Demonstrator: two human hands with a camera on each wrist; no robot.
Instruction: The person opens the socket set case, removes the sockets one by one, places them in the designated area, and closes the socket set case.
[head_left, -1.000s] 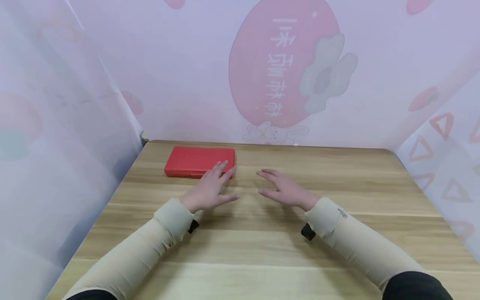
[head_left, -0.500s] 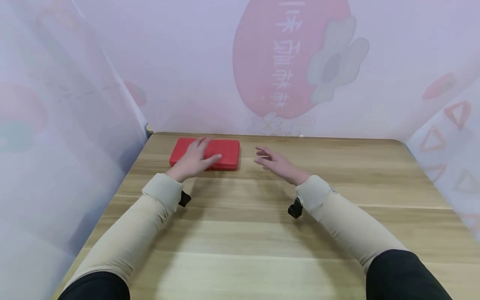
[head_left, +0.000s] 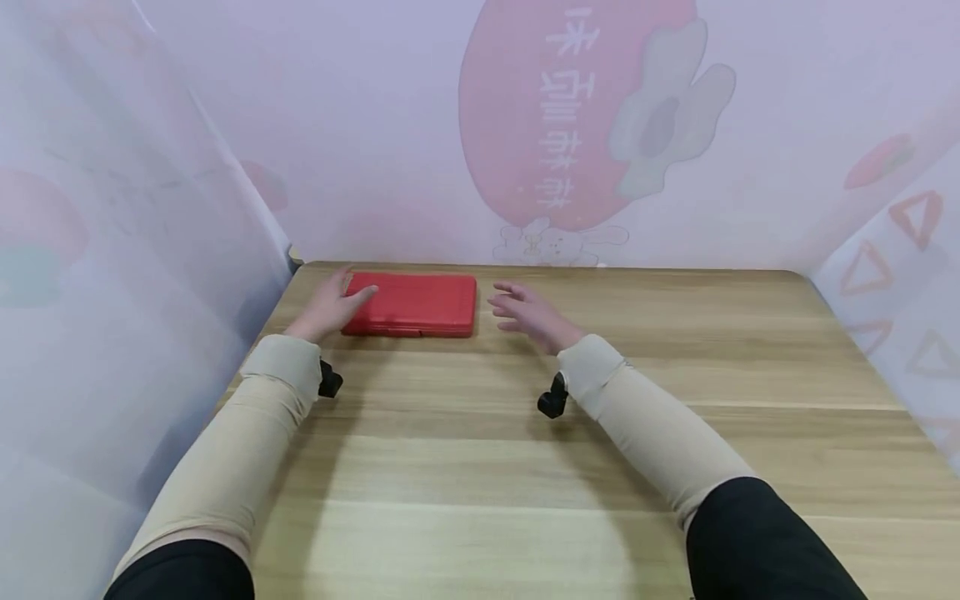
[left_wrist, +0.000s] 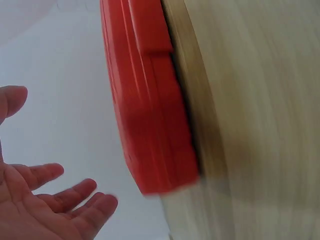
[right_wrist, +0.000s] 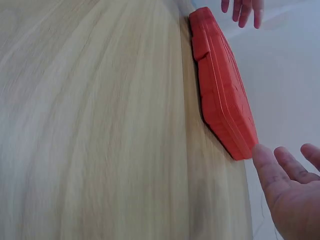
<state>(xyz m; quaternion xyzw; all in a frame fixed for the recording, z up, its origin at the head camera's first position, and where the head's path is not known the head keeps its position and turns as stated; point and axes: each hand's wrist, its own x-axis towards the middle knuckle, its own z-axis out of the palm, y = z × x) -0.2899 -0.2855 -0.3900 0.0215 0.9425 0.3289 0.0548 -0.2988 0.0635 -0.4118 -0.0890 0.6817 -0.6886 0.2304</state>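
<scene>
A closed red case (head_left: 420, 304) lies flat at the back left of the wooden table. The left hand (head_left: 327, 307) is at the case's left end, fingers spread and thumb over its corner; the left wrist view shows a gap between this hand (left_wrist: 50, 205) and the case (left_wrist: 150, 105). Just off the right end of the case is the right hand (head_left: 531, 315), its fingers parted and relaxed. In the right wrist view the right hand (right_wrist: 292, 190) has its fingertips near the case's end (right_wrist: 225, 85); whether they touch cannot be told. Neither hand holds anything.
The wooden table (head_left: 465, 467) extends toward the person and to the right. A printed backdrop (head_left: 360, 133) stands behind the table's back edge, with cloth walls at left (head_left: 97, 333) and right (head_left: 915, 292). A small black device (head_left: 553, 397) is on the right wrist.
The left hand has moved left across the case to its left end. The right hand has moved forward and slightly left, closer to the case's right end. The view has shifted a little.
</scene>
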